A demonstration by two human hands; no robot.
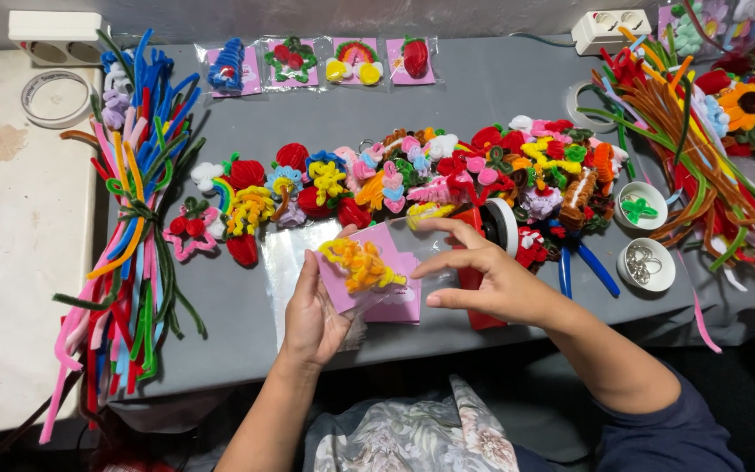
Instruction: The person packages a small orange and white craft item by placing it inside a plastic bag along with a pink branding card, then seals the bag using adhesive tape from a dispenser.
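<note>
Though a clear bag blurs its outline, the yellow pipe-cleaner charm (362,264) on its pink card (376,278) sits near the tabletop's front edge, gripped by the left hand (312,316); the right hand (482,275) pinches the bag's top, hiding the red tape dispenser (481,262).

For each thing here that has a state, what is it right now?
Left hand: gripping the pink card from below.
Right hand: fingers at the clear bag's edge.
Pink card: held up, yellow pipe-cleaner figure on it.
Clear bag: partly around the card.
Blue-handled pliers: lying unused.
White bowls: upright, small parts inside.
Tape ring: lying flat.
</note>
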